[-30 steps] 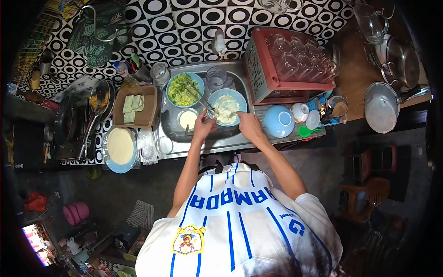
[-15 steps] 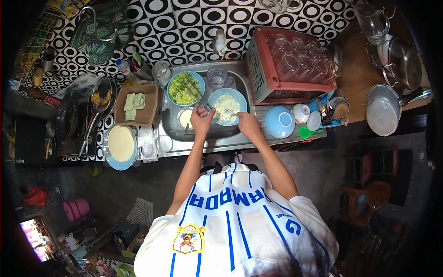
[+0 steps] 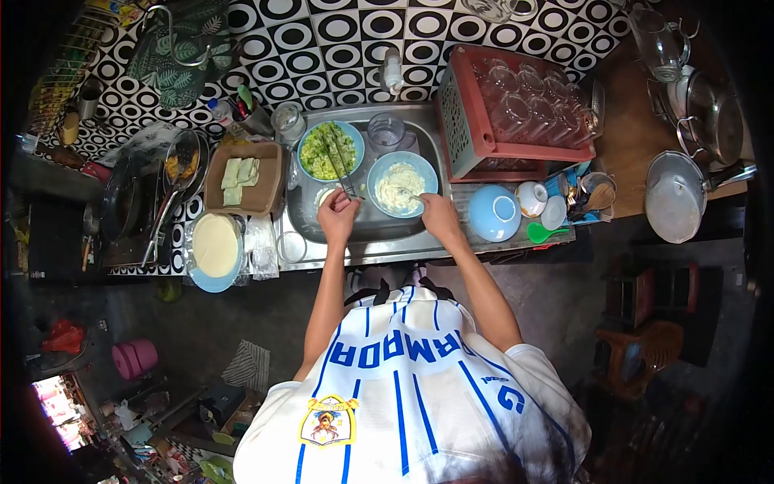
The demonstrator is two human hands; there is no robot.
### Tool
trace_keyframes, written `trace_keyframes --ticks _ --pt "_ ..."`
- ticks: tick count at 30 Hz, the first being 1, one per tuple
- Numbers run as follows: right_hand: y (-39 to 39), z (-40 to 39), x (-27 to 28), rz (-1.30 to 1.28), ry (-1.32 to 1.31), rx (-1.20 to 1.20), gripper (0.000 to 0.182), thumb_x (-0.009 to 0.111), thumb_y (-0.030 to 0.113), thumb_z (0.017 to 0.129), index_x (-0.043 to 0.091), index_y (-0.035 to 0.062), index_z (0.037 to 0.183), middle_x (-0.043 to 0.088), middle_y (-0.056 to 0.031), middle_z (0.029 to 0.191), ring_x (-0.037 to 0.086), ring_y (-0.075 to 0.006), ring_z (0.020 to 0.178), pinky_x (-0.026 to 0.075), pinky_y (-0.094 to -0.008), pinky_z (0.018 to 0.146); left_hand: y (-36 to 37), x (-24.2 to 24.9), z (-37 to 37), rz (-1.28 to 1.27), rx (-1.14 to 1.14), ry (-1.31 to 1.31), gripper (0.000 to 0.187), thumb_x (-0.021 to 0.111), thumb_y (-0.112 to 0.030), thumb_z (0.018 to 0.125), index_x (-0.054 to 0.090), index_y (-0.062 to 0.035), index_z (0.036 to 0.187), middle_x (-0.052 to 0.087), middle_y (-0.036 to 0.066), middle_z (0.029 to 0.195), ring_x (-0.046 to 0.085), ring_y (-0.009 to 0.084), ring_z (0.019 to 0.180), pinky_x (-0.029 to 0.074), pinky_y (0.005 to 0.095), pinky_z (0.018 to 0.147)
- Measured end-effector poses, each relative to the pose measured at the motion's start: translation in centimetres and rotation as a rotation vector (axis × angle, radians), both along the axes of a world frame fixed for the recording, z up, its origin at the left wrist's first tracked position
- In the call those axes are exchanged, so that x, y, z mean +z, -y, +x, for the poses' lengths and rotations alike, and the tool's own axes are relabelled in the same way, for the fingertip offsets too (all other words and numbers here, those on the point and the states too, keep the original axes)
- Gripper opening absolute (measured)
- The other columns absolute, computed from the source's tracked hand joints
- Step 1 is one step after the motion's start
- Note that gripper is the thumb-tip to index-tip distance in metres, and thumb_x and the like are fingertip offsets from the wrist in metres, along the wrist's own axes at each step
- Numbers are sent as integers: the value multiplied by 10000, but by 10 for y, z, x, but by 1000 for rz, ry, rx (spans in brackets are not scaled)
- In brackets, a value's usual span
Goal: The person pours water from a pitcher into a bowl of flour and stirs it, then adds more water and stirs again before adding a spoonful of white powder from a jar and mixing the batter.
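My left hand is closed round the handle end of metal tongs. Their far end reaches into a blue bowl of chopped green vegetables. Below that bowl, a small dish of something pale is partly covered by my left hand. My right hand grips a thin metal utensil whose head dips into a white creamy mixture. Its tip is too buried to tell fork from spoon. The mixture fills a second light blue bowl. Both bowls stand at the sink.
A red dish rack of glass mugs stands right of the sink, with an upturned blue bowl and a green spoon before it. Left are a brown tray of folded wrappers, pale round sheets and a frying pan.
My left hand has shifted left and down with the tongs, away from the white mixture's bowl. My right hand stays at that bowl with the utensil. The view has shifted slightly.
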State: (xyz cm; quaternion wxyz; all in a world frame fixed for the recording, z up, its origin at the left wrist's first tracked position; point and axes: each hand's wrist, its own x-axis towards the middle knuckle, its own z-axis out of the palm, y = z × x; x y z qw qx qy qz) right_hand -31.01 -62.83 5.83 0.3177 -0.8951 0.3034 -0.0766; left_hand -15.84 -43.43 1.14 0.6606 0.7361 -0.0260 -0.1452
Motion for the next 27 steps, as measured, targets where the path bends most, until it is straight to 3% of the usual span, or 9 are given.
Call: trace_keyframes --ticks 7,10,13,14,15,17,20,23,27 --pt "3 -2 -3 -16 -5 1 227 533 107 924 712 3 1015 672 -283 928 646 -468 906 509 -527 817 -3 6 -6 115 14 217 515 803 -56 750 620 50 1219 692 124 1081 658 167 928 542 288 812" --pt "4 -8 9 -48 0 -15 242 544 111 927 715 -4 1054 679 -270 951 647 -457 920 515 -509 818 3 28 -14 236 61 631 459 776 -64 761 634 28 1188 674 123 990 637 177 903 529 303 762" --pt "16 -8 8 -59 58 -36 242 544 110 929 716 0 1060 682 -264 960 646 -455 932 514 -509 821 14 47 -33 172 -60 571 417 752 -74 772 644 23 1162 646 136 932 623 203 803 511 319 691" --pt "19 -7 7 -56 85 -42 241 545 109 929 716 3 1061 683 -262 962 646 -455 936 513 -510 823 19 33 -40 118 -75 513 392 740 -73 785 651 26 1154 633 114 821 596 208 685 504 339 642" --pt "21 -5 10 -61 100 -49 251 520 113 933 712 18 1065 680 -269 957 645 -461 936 510 -522 821 19 42 -48 256 -186 401 402 723 -82 801 634 57 1167 661 135 768 622 242 619 514 361 622" --pt "27 1 16 -69 128 -67 277 469 120 942 703 50 1073 675 -283 946 644 -474 935 503 -546 817 23 24 -55 333 -259 374 424 695 -96 823 607 103 1188 700 190 797 678 257 642 528 365 626" --pt "41 18 6 -116 23 -103 299 471 116 926 695 60 1116 678 -287 945 656 -469 938 512 -547 815 27 5 -51 417 -328 292 560 685 -158 858 536 70 1347 717 264 1018 739 265 762 567 350 704" --pt "36 36 -9 -129 -37 6 339 470 124 925 684 53 1178 669 -295 977 648 -468 961 513 -531 826 30 -11 -41 339 -328 281 561 645 -122 887 494 68 1393 725 241 996 742 259 781 569 341 687" --pt "5 22 24 -148 -146 238 409 491 7 864 676 95 1218 679 -291 965 667 -448 943 520 -536 821 30 -28 -37 215 -287 211 533 605 -83 890 488 118 1370 702 263 880 707 267 700 538 363 662"
